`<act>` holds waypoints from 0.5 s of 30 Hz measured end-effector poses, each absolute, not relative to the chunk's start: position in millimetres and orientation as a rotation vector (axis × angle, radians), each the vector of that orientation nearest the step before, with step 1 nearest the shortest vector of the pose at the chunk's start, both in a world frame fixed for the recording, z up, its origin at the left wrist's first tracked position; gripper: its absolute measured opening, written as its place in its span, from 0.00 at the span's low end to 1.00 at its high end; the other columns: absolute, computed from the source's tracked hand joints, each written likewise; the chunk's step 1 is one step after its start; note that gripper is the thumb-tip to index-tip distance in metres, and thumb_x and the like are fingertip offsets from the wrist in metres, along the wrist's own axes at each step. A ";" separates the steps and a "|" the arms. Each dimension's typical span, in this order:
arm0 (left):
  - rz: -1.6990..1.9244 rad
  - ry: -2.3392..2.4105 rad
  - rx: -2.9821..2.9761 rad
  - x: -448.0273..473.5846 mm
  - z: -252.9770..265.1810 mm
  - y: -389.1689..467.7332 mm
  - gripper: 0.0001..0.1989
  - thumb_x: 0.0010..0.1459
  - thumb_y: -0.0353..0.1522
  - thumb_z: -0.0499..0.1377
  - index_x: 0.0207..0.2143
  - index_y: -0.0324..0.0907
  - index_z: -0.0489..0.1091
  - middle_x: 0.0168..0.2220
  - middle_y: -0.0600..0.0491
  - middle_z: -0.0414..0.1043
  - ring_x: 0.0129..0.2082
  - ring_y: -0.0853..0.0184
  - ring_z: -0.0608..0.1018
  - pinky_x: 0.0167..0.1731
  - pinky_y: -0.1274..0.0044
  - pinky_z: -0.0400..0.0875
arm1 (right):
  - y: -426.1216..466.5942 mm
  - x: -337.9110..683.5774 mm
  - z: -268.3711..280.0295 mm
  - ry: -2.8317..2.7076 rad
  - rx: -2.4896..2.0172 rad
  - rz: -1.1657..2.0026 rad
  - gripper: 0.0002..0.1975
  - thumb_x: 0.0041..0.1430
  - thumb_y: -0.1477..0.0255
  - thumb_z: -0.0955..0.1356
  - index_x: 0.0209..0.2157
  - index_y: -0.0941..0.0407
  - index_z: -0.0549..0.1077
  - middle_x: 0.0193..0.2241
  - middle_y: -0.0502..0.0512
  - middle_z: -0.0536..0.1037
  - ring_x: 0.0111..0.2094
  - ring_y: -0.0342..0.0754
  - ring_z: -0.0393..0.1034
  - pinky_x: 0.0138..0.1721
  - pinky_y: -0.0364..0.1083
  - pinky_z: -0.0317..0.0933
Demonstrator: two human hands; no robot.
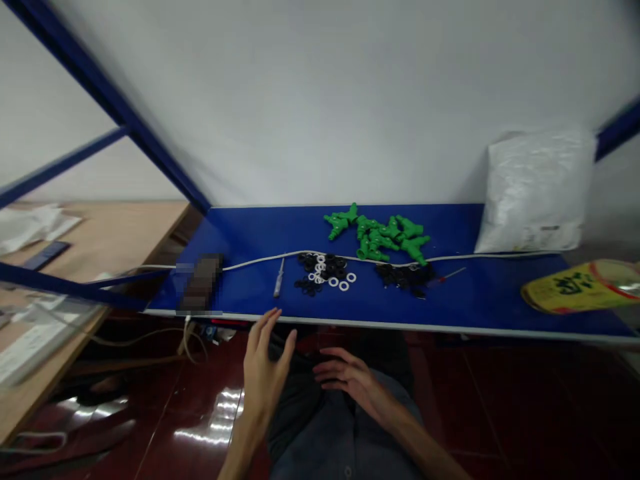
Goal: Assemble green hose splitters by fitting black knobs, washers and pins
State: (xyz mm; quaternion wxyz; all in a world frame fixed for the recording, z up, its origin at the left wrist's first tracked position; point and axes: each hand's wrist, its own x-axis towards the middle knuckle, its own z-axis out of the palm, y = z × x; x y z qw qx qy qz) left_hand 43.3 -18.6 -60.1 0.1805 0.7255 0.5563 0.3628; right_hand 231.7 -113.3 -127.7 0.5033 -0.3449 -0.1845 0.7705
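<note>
Just off the near edge of the blue table [250, 230], left hand [265, 360] and right hand [353, 380] near each other but not touching. Both apparently empty, with fingers loosely spread. Closest to the left hand, on the table: a slim screwdriver [279, 283], pointing away toward the far side. To the right of it, a loose cluster of white rings [319, 270] and black rings [335, 267], with smaller black rings [309, 287] at its near left. Farther off and to the right, a heap of branched green fittings [373, 237]; on the near side of that, dark small parts [405, 275], too blurred to name.

Green fittings probably light and stiff, likely hard plastic: best taken by one outer branch, to avoid dragging neighbours along. White rings likely thin and slippery on the smooth surface: best pinched across the rim, or slid to the near edge first. Black rings perhaps rubbery, so easily squashed: best lifted lightly with fingertips, clear of the white cable [265, 259] along the far side.
</note>
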 end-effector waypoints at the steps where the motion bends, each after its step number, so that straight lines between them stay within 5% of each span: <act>1: 0.981 1.528 1.988 54.3 -67.1 -32.0 0.19 0.64 0.40 0.61 0.56 0.48 0.72 0.57 0.46 0.73 0.57 0.57 0.76 0.59 0.64 0.70 | -115.6 234.5 -127.9 -0.431 -0.846 1.845 0.23 0.54 0.73 0.67 0.53 0.55 0.75 0.47 0.63 0.83 0.48 0.56 0.77 0.54 0.58 0.62; 7: 0.827 1.354 1.512 98.7 -78.2 -37.4 0.19 0.64 0.44 0.59 0.51 0.44 0.76 0.36 0.51 0.81 0.34 0.63 0.82 0.36 0.74 0.78 | -129.6 282.0 -121.7 -0.427 -0.956 1.696 0.20 0.55 0.71 0.69 0.50 0.54 0.77 0.44 0.62 0.83 0.45 0.55 0.78 0.50 0.56 0.64; 15: 0.809 1.415 1.503 146.6 -70.7 40.9 0.27 0.65 0.48 0.54 0.25 0.39 0.78 0.18 0.53 0.71 0.18 0.70 0.70 0.19 0.78 0.65 | -118.2 415.7 -80.7 -0.600 -1.426 0.999 0.15 0.64 0.60 0.67 0.46 0.55 0.78 0.28 0.53 0.78 0.24 0.46 0.70 0.22 0.44 0.59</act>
